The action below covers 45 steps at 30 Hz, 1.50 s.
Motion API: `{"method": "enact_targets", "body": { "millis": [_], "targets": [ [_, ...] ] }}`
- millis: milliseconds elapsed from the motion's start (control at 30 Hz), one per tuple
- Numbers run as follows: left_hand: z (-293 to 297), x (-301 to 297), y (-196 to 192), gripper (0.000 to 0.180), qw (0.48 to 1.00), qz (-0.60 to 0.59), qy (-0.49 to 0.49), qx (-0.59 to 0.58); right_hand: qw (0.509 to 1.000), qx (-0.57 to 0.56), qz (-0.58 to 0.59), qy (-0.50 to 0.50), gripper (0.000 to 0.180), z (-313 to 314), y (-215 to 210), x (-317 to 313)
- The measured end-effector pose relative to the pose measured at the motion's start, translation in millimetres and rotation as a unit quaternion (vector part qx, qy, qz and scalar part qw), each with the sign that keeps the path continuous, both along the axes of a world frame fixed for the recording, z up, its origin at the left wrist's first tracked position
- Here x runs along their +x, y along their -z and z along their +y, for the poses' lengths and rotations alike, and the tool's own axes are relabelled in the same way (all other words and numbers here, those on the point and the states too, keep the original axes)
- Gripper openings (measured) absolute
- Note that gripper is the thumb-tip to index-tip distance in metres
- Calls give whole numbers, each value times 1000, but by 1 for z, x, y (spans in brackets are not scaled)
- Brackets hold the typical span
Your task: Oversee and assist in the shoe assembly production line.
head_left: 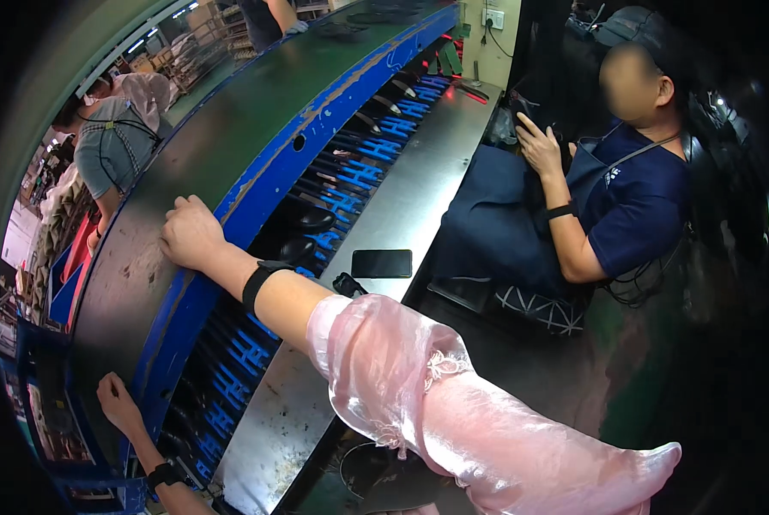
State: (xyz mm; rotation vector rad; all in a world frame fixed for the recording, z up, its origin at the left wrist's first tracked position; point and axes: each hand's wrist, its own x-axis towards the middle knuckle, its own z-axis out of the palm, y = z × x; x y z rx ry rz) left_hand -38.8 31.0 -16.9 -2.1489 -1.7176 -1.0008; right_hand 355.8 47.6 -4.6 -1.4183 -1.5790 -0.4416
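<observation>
My right hand (194,232) lies palm down on the dark green conveyor belt (239,142), close to its blue side rail (269,163). Its fingers are bent and slightly apart, with no object showing in them. A black band and a shiny pink sleeve (393,360) cover parts of that arm. Lower left, my left hand (120,403) is at the belt's near end with its fingers curled in. A small dark patch shows between thumb and finger; I cannot make out whether it is an object. That wrist has a black band too.
Under the rail runs a rack with blue prongs (247,352) and dark shoe-like items (303,219). A black phone (382,263) lies on the metal ledge (419,202). Pliers (470,92) lie farther back. A seated person (625,197) is at right; another person (114,146) stands across the belt.
</observation>
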Motion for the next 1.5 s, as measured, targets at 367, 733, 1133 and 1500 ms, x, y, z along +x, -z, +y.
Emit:
{"method": "enact_targets", "body": {
  "millis": [367,733,1133,1500],
  "targets": [
    [1,-15,2,23,1000,30,-7,5,1000,4,13,-15,26,0,-1,-5],
    [0,3,0,23,1000,15,-16,-11,1000,-19,-1,-3,26,6,3,-1],
    [4,-7,4,25,999,31,-11,11,999,-35,10,1,23,8,3,-3],
    [4,-1,8,24,999,24,6,30,998,-67,9,-1,24,5,2,0]
  ]
}}
